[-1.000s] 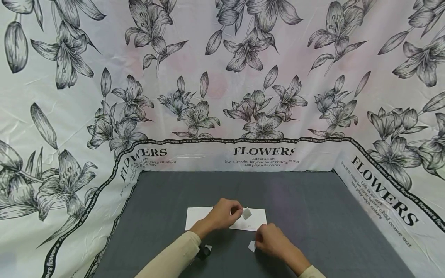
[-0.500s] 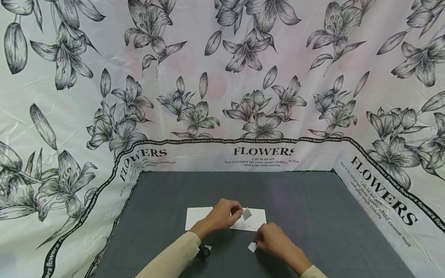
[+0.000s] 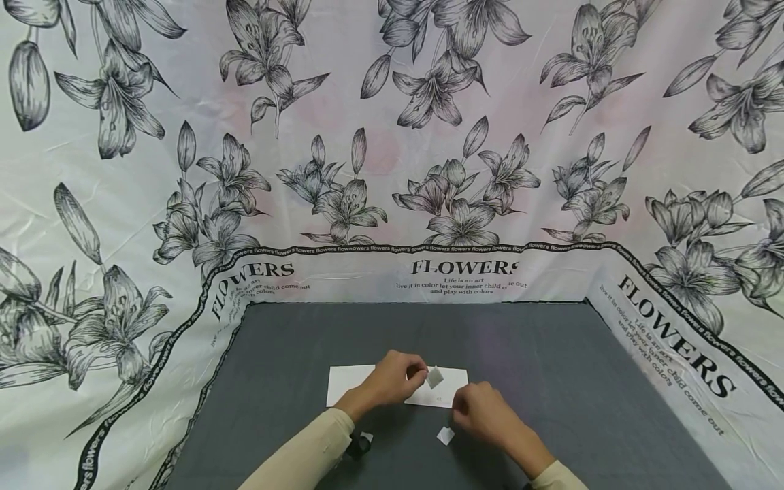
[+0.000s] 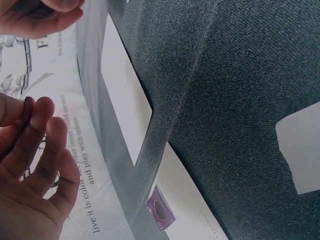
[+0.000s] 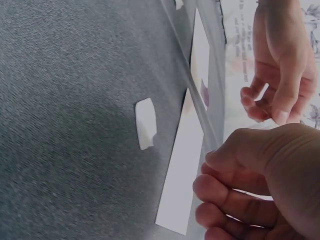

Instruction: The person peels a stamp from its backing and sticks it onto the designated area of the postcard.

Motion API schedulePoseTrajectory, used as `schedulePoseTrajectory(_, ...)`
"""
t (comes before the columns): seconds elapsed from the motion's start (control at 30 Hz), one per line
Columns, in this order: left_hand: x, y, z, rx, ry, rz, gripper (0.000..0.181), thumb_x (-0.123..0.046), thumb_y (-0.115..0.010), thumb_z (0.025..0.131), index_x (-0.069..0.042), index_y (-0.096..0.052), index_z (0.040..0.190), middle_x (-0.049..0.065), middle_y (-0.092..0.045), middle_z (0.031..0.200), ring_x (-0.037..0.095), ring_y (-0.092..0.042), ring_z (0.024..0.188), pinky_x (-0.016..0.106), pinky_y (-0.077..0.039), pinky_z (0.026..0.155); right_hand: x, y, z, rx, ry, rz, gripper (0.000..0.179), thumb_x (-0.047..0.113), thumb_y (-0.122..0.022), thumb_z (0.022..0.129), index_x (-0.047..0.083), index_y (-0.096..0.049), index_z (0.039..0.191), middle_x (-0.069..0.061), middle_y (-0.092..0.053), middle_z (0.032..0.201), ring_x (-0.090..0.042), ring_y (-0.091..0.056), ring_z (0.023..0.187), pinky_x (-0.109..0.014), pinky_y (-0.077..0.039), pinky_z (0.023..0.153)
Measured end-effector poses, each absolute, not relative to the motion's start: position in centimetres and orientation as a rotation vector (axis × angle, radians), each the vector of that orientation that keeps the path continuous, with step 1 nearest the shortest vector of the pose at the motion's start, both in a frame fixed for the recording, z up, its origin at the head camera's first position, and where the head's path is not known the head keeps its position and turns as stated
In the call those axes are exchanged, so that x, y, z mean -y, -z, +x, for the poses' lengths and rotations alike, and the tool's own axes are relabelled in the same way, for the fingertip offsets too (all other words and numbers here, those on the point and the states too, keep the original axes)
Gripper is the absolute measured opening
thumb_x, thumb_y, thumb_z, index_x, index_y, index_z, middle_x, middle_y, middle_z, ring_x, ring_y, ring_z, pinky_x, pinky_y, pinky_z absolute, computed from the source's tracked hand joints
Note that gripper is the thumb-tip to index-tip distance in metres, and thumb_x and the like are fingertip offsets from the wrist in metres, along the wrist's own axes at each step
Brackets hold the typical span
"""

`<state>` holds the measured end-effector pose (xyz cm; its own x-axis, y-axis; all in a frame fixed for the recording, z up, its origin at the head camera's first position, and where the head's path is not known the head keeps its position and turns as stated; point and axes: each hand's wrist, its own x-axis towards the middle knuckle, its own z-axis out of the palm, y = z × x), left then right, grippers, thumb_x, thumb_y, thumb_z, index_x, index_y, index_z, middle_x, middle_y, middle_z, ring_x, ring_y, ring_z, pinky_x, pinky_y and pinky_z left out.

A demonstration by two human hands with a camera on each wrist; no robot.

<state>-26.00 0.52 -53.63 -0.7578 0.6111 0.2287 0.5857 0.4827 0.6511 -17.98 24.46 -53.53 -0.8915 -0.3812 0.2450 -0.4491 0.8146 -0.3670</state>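
Note:
My left hand [image 3: 395, 376] pinches a small pale paper square [image 3: 434, 378] above the right white card [image 3: 441, 397]. Seen nearly edge-on in the left wrist view, that paper square [image 4: 46, 78] is a thin sliver at the fingertips. My right hand [image 3: 490, 416] hovers by the card's near right corner, its fingers loosely curled in the right wrist view with nothing visible between them. Below it a white paper scrap [image 3: 445, 435] lies on the cloth, apart from the fingers. The left white card [image 3: 346, 382] bears a purple stamp [image 4: 160, 209], hidden by my left arm in the head view.
A second white scrap [image 3: 367, 437] lies near my left forearm, beside a black object [image 3: 359, 446] at the wrist. Dark grey cloth [image 3: 551, 367] covers the table. A flower-printed curtain [image 3: 392, 204] encloses its back and sides.
My right hand has risen slightly and shifted right, away from the white scrap, which stays on the cloth. The left hand holds the paper square in the same place.

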Motion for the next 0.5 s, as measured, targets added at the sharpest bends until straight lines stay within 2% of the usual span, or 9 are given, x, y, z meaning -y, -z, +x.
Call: schedulePoseTrajectory(0.5,-0.6,53.9,-26.1,-2.668,-1.160,1.085,0.013,-0.015,-0.069,0.106,-0.011,-0.082,0.106,-0.006,-0.073,0.087,0.000,-0.056,0.075,0.017,-0.051,0.073,-24.0,51.3,-19.0,2.762,-0.635,0.641,0.016,0.004,-0.082,0.082,0.017,-0.075,0.076,0.013,-0.067,0.069,0.002,-0.055,0.064,-0.024,-0.049,0.059)
